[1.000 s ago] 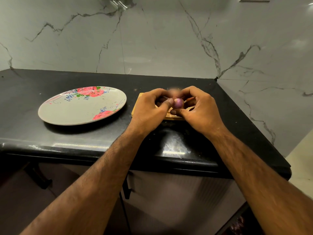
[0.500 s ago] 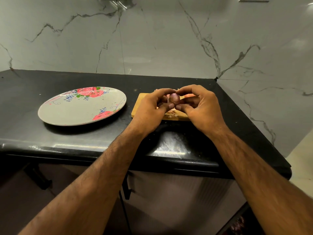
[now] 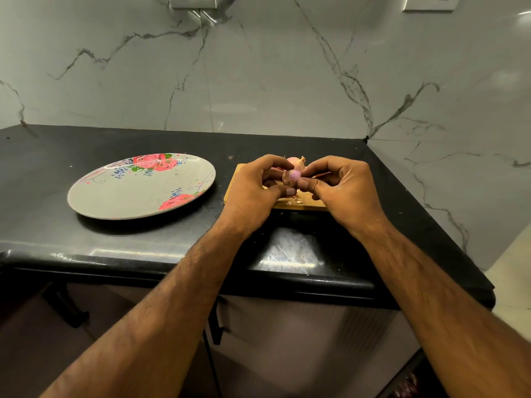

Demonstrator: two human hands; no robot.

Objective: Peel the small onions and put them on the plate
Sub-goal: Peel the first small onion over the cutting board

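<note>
- Where both forearms cross the rounded, glossy front edge of the black counter (image 3: 143,242), the left hand (image 3: 253,193) and right hand (image 3: 347,191) meet, fingers curled in.
- Both hands pinch one small onion (image 3: 291,177) between thumbs and fingertips; thumbs sit under it, side by side.
- Onion is held up just above the wooden board (image 3: 309,207), not on it; round, purplish, with some brownish skin on its left side.
- Board: pale wood, flat, rectangular, mostly hidden under the hands; a few peel scraps (image 3: 297,201) lie on its near strip.
- Just behind the held onion, a second pinkish bulb (image 3: 295,162) with a dry tip pokes up; can't tell what it rests on.
- Plate (image 3: 129,196) lies left of the board, near but apart; round, shallow, grey with red roses, nothing on it.
- Bare counter runs left of and behind the plate; the right edge drops off close to the right hand.
- Far side: grey-veined marble wall (image 3: 258,81), smooth, wrapping the right corner.
</note>
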